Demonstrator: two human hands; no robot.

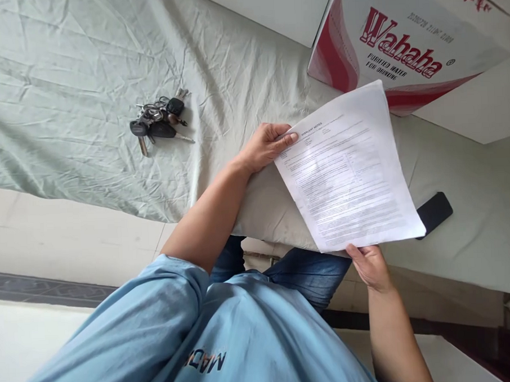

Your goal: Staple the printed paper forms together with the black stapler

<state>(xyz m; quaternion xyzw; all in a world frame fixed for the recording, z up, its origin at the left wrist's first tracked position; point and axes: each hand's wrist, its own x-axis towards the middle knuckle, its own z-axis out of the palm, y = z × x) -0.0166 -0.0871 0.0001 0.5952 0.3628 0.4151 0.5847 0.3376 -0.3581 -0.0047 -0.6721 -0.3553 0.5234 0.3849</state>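
A white printed sheet of paper [347, 170] is held above the edge of a bed covered with a pale green sheet [85, 80]. My left hand [266, 145] pinches the paper's upper left corner, thumb on top. My right hand [370, 265] grips the paper's lower edge from below. The paper is tilted and slightly curved between the two hands.
A bunch of keys [161, 119] lies on the bed sheet to the left of my left hand. A black phone [435, 212] lies partly under the paper's right corner. A red and white Wahaha cardboard box [404, 32] stands at the upper right. Tiled floor shows below the bed edge.
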